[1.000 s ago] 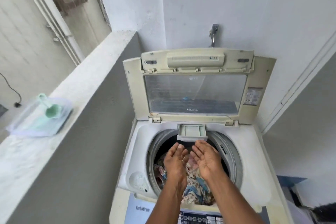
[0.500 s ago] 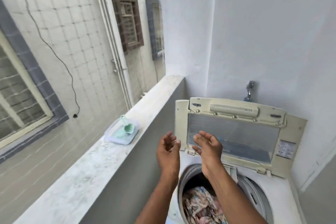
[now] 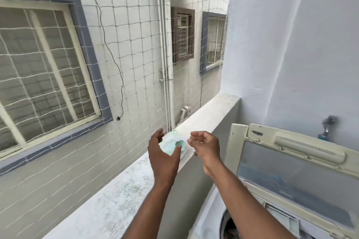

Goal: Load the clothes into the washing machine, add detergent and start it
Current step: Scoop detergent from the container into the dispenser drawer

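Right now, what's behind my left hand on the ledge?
A pale green detergent container with a scoop sits on the ledge, partly covered by the left hand; its contents cannot be seen.

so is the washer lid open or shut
Open. The lid stands raised behind the tub, its window facing the camera, with the drum opening uncovered below.

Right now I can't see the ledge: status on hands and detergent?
Both hands open, left hand and right hand flanking the detergent tub on the ledge. No grip yet. Nothing blocking.
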`<state>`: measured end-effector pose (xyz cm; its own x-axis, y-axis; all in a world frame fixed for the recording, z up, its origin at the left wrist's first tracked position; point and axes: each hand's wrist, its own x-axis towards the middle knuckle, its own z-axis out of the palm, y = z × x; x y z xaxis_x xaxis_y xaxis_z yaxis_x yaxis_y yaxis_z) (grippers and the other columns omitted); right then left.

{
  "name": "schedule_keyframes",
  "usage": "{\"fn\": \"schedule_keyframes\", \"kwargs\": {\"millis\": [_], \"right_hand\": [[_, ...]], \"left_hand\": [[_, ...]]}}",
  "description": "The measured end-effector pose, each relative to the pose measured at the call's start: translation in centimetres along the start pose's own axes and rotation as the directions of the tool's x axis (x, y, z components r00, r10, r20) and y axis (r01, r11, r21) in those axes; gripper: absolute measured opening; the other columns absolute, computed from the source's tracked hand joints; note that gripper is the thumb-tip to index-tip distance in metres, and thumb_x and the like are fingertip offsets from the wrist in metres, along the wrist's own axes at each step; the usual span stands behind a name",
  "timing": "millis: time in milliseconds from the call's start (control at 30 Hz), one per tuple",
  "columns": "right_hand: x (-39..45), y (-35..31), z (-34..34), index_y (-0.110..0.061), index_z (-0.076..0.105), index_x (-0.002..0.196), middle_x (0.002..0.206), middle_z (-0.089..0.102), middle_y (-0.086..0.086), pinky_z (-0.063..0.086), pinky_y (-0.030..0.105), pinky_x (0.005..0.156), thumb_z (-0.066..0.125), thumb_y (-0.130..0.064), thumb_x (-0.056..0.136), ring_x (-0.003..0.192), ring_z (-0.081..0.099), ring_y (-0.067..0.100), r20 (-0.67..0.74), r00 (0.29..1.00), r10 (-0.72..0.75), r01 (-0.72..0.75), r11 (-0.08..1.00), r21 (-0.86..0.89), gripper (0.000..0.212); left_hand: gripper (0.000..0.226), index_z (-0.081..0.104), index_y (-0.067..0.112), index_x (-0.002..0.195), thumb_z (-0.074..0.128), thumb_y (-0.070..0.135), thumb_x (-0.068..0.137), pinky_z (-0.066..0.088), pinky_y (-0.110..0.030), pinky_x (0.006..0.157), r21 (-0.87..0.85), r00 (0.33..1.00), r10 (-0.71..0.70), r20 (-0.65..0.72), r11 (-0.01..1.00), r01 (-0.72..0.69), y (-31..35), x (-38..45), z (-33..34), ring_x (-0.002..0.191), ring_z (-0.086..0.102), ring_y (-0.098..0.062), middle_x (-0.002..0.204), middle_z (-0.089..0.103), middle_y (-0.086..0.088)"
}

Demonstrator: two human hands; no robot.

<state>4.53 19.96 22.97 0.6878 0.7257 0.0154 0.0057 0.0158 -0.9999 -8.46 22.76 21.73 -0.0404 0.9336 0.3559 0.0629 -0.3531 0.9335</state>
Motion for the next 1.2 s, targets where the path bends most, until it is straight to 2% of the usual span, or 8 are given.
{"fn": "schedule_keyframes", "kwargs": {"millis": [233, 433, 567, 667, 800, 967, 1067, 1200], "right_hand": [[2.9, -0.7, 3.2, -0.023, 0.074, 0.096, 0.095, 0.076, -0.007, 0.056, 0.031, 0.089, 0.086, -0.024, 0.077, 0.094, 0.072, 0.01, 0.128, 0.985, -0.115, 0.163, 0.863, -0.478, 0.023], [4.7, 0.0, 5.1, -0.028, 0.068, 0.1, 0.101, 0.074, -0.006, 0.055, 0.033, 0.087, 0.086, -0.036, 0.076, 0.101, 0.069, 0.018, 0.222, 0.966, -0.131, 0.252, 0.656, -0.712, 0.031], [4.7, 0.3, 6.2, -0.028, 0.068, 0.104, 0.101, 0.075, -0.007, 0.054, 0.031, 0.082, 0.085, -0.036, 0.077, 0.102, 0.069, 0.021, 0.16, 0.973, -0.169, 0.23, 0.596, -0.769, 0.033], [4.8, 0.6, 6.6, -0.03, 0.069, 0.101, 0.099, 0.076, -0.006, 0.055, 0.034, 0.084, 0.084, -0.031, 0.076, 0.1, 0.069, 0.023, 0.118, 0.98, -0.159, 0.194, 0.661, -0.724, 0.03], [6.0, 0.3, 5.4, -0.025, 0.075, 0.101, 0.087, 0.077, -0.003, 0.056, 0.033, 0.085, 0.085, -0.028, 0.077, 0.093, 0.073, 0.021, 0.1, 0.982, -0.157, 0.185, 0.753, -0.632, 0.026], [5.9, -0.1, 4.5, -0.028, 0.071, 0.106, 0.089, 0.077, -0.008, 0.056, 0.032, 0.084, 0.088, -0.046, 0.071, 0.094, 0.071, 0.016, 0.238, 0.964, -0.121, 0.261, 0.604, -0.753, 0.042], [5.4, -0.1, 5.1, -0.03, 0.072, 0.105, 0.096, 0.076, -0.009, 0.054, 0.029, 0.079, 0.089, -0.04, 0.073, 0.098, 0.071, 0.019, 0.248, 0.957, -0.152, 0.291, 0.524, -0.801, 0.037], [5.2, -0.3, 5.4, -0.031, 0.075, 0.098, 0.101, 0.077, -0.007, 0.055, 0.029, 0.079, 0.083, -0.023, 0.074, 0.1, 0.071, 0.022, 0.234, 0.964, -0.122, 0.262, 0.545, -0.797, 0.027]], "left_hand": [[0.124, 0.029, 0.02, 0.159, 0.099, 0.039, 0.059, 0.027, -0.028, 0.116, 0.249, 0.994, -0.051, 0.096, 0.968, 0.026, -3.8, 1.4, -0.9, 0.148, 0.034, -0.019, 0.16, 0.039, 0.002], [0.14, 0.022, 0.025, 0.162, 0.095, 0.064, 0.05, 0.035, -0.032, 0.121, 0.212, 0.986, -0.079, 0.146, 0.976, 0.047, -4.0, 1.9, -0.4, 0.148, 0.039, -0.012, 0.162, 0.04, 0.003], [0.133, 0.022, 0.025, 0.161, 0.094, 0.06, 0.055, 0.043, -0.042, 0.118, 0.225, 0.989, -0.067, 0.132, 0.974, 0.036, -4.3, 2.1, -0.4, 0.144, 0.046, -0.014, 0.156, 0.046, 0.001], [0.13, 0.024, 0.026, 0.16, 0.097, 0.053, 0.055, 0.044, -0.03, 0.11, 0.193, 0.988, -0.07, 0.135, 0.98, 0.043, -4.1, 2.0, -0.4, 0.131, 0.05, -0.004, 0.14, 0.05, 0.013], [0.134, 0.02, 0.034, 0.16, 0.099, 0.046, 0.053, 0.041, -0.026, 0.104, 0.191, 0.985, -0.069, 0.157, 0.981, 0.039, -4.6, 2.0, -0.6, 0.131, 0.049, -0.01, 0.138, 0.046, 0.015], [0.134, 0.021, 0.035, 0.159, 0.102, 0.039, 0.053, 0.041, -0.026, 0.106, 0.177, 0.986, -0.049, 0.161, 0.984, 0.02, -4.8, 1.9, -0.5, 0.13, 0.05, -0.007, 0.14, 0.047, 0.015], [0.134, 0.022, 0.036, 0.159, 0.102, 0.043, 0.052, 0.041, -0.026, 0.106, 0.162, 0.986, -0.052, 0.161, 0.986, 0.026, -4.5, 1.8, -0.5, 0.129, 0.05, -0.005, 0.142, 0.049, 0.014], [0.136, 0.022, 0.034, 0.16, 0.103, 0.043, 0.051, 0.042, -0.025, 0.107, 0.168, 0.984, -0.051, 0.168, 0.986, 0.023, -4.6, 1.8, -0.6, 0.129, 0.05, -0.004, 0.141, 0.049, 0.015]]}}
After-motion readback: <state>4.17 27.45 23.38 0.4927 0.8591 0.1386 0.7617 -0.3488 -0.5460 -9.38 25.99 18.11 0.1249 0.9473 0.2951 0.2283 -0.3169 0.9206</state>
